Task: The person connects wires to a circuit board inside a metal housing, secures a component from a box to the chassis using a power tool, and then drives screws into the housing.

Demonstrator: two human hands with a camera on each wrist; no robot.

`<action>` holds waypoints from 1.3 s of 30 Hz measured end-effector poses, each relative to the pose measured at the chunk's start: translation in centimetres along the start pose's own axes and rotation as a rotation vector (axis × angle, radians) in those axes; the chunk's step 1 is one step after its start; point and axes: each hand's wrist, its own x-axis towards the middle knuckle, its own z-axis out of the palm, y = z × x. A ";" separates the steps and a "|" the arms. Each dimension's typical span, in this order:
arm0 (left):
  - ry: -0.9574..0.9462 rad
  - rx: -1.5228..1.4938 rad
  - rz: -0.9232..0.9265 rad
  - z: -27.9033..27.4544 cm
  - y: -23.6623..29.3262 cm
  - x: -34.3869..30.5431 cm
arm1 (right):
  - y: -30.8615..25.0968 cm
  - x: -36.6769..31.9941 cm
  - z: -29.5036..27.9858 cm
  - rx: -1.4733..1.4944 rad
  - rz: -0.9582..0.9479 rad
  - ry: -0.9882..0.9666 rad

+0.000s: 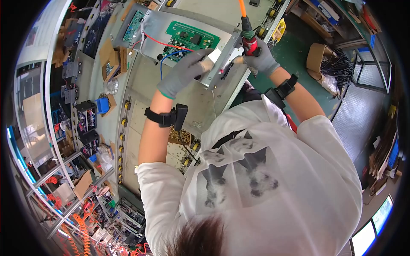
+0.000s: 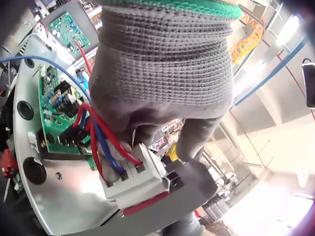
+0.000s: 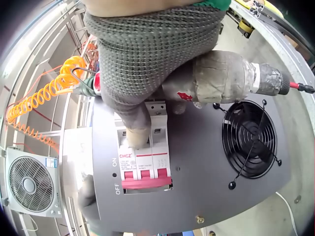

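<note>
The left hand (image 1: 183, 74), in a grey glove, has its fingers around a white circuit breaker (image 2: 135, 184) and the edge of the metal panel. Red and blue wires (image 2: 101, 129) run into the breaker's back. From the front, the breaker (image 3: 145, 162) sits in a cutout of the grey panel (image 3: 197, 196), beside the ON and OFF marks, its pink switch bar at the OFF end. The right hand (image 1: 262, 59) grips a red and grey power screwdriver (image 3: 221, 76), its bit pointing away from the breaker. One right fingertip (image 3: 138, 137) touches the breaker's face.
A green circuit board (image 1: 192, 36) lies on the metal chassis behind the panel. A round black fan grille (image 3: 249, 138) is on the panel's face. Rollers (image 1: 124, 121) line the bench. An orange air hose (image 3: 69, 73) leads to the screwdriver. An open carton (image 1: 317, 59) stands on the floor.
</note>
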 end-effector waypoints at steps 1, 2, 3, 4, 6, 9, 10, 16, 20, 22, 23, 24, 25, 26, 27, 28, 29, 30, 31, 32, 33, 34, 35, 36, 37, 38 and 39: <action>0.007 -0.003 0.000 0.7 0.2 -0.6 | 0.1 0.2 -0.2 -0.001 -0.002 -0.007; 0.115 0.545 0.125 1.8 0.2 -1.2 | 0.3 0.3 -0.6 -0.035 0.006 -0.026; 0.220 1.093 0.243 2.8 0.2 -1.4 | 0.6 0.4 -0.8 -0.069 0.016 -0.045; 0.344 1.145 0.298 3.7 -0.5 -1.5 | 0.7 0.4 -0.9 -0.070 0.017 -0.058; 0.388 1.133 0.235 4.3 -1.3 -1.4 | 1.0 0.4 -0.9 -0.020 0.114 -0.035; 0.451 1.080 0.189 4.4 -1.4 -1.5 | 0.8 0.5 -0.7 -0.007 0.109 -0.025; 0.468 1.040 0.200 4.4 -1.4 -1.6 | 0.7 0.3 -0.7 0.035 0.107 -0.019; 0.692 0.920 0.271 6.3 -3.2 -2.6 | -1.5 -1.5 -2.0 0.091 0.105 0.010; 0.799 0.865 0.301 6.9 -2.7 -5.8 | -7.2 -3.4 -4.4 0.179 0.139 -0.099; 0.764 0.700 0.317 7.6 -1.8 -7.6 | -10.2 -4.0 -3.5 0.280 0.006 -0.240; 0.716 0.628 0.336 7.9 -1.3 -8.4 | -11.6 -4.1 -2.6 0.334 -0.036 -0.308; 0.769 0.541 0.487 8.4 -0.9 -8.8 | -12.9 -4.0 -1.0 0.418 -0.107 -0.418; 0.813 0.458 0.648 8.9 -0.5 -9.2 | -13.7 -4.0 0.6 0.503 -0.177 -0.518; 0.857 0.468 0.624 9.4 -0.2 -9.6 | -13.2 -3.4 1.6 0.575 -0.246 -0.619; 0.777 0.386 0.516 9.8 0.2 -10.0 | -14.4 -3.5 4.1 0.650 -0.282 -0.712; 0.697 0.298 0.412 9.9 0.2 -10.7 | -14.9 -4.5 6.8 0.662 -0.246 -0.618; 0.736 0.299 0.397 9.5 -0.1 -11.6 | -15.1 -5.2 8.9 0.672 -0.210 -0.522; 0.699 0.127 0.303 9.0 -0.5 -12.6 | -14.3 -4.1 9.7 0.581 -0.290 -0.707; 0.663 -0.045 0.216 8.4 -0.9 -13.5 | -15.0 -4.1 10.9 0.442 -0.281 -0.757; 0.751 0.022 0.233 8.4 -3.0 -13.8 | -15.3 -4.2 10.5 0.054 -0.223 -0.753; 0.791 0.030 0.220 8.3 -4.3 -15.3 | -15.5 -4.3 9.6 -0.333 -0.174 -0.720; 0.855 0.055 0.101 8.3 -5.2 -17.0 | -16.9 -4.4 9.7 -0.559 -0.272 -0.939; 0.914 0.076 -0.018 8.4 -6.1 -18.4 | -18.9 -4.2 10.0 -0.791 -0.378 -1.143; 0.943 0.075 -0.027 8.7 -7.1 -19.2 | -21.0 -4.7 11.1 -0.711 -0.378 -1.258; 1.004 0.156 -0.062 9.0 -8.0 -19.9 | -22.8 -5.7 12.6 -0.629 -0.378 -1.371; 1.058 0.242 -0.103 9.2 -8.5 -20.6 | -23.5 -6.8 13.7 -0.590 -0.515 -1.188; 1.076 0.247 -0.119 9.4 -8.6 -21.3 | -24.0 -7.9 14.9 -0.540 -0.635 -0.997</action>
